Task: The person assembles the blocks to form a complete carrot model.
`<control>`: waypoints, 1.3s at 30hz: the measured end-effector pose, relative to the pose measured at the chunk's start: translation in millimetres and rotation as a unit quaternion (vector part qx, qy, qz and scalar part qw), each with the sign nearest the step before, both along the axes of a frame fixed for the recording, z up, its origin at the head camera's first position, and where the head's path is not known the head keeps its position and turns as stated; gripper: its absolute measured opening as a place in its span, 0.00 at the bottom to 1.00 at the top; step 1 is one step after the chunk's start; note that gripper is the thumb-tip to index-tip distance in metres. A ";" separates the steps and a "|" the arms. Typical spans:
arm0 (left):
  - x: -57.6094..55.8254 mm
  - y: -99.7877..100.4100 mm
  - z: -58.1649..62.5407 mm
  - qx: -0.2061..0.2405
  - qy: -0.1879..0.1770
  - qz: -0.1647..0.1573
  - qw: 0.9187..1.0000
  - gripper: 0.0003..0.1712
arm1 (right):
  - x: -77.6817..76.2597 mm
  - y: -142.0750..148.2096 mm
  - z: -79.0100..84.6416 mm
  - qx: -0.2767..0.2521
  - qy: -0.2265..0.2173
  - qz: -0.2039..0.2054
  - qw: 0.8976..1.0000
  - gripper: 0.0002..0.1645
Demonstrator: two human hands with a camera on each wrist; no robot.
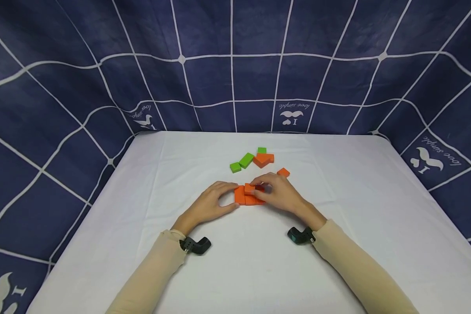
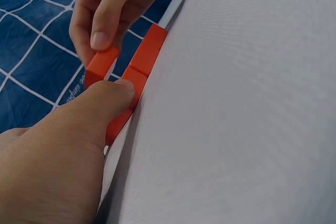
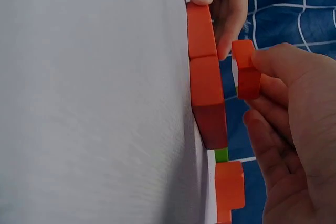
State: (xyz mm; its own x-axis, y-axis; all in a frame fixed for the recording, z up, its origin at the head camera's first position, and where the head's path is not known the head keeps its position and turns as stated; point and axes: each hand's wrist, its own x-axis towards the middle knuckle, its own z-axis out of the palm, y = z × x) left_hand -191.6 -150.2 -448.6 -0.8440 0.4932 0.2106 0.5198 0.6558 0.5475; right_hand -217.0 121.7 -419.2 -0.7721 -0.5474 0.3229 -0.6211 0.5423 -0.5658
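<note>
Several orange blocks [image 1: 240, 196] lie side by side in a short row on the white table. At the row's left end my left hand [image 1: 209, 204] holds the end block, thumb at the near side and fingers at the far side. My right hand [image 1: 279, 192] pinches a small orange block [image 1: 249, 189] between thumb and fingers, over the row. In the right wrist view a gap shows between this small block [image 3: 248, 74] and the row [image 3: 206, 80]. The left thumb [image 2: 122, 92] overlaps part of the row in the left wrist view.
Beyond the row lie green blocks [image 1: 246, 160] and more orange blocks [image 1: 262, 160], loosely grouped. One orange block [image 1: 284, 172] sits just past the right hand. A dark blue checked cloth [image 1: 255, 78] hangs behind the white table [image 1: 235, 270] and at its sides.
</note>
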 end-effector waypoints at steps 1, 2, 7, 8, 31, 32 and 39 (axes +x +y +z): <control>-0.3 -0.2 0.0 0.001 0.001 0.000 1.000 0.34 | 1.7 0.7 -0.3 -0.002 0.004 0.006 1.000 0.14; -0.4 -0.3 0.0 0.002 0.002 -0.001 1.000 0.34 | 3.7 1.5 -0.6 -0.003 0.007 0.013 1.000 0.14; -0.3 -0.4 0.5 0.000 0.001 -0.002 1.000 0.34 | 14.5 4.5 -2.1 -0.010 0.002 0.044 0.999 0.14; -0.1 -0.2 0.6 0.000 -0.001 -0.001 1.000 0.34 | 16.7 4.7 -2.1 -0.010 0.001 0.053 0.999 0.13; -0.1 1.9 2.2 -0.007 -0.007 0.003 1.000 0.33 | 24.2 0.4 -10.0 0.057 0.079 0.128 0.987 0.09; -0.2 2.0 2.2 -0.008 -0.008 0.004 1.000 0.33 | 23.9 0.5 -10.3 0.057 0.077 0.127 0.987 0.10; 0.9 1.9 2.3 -0.009 -0.014 0.008 1.000 0.33 | 24.2 1.4 -11.1 0.058 0.068 0.127 0.988 0.10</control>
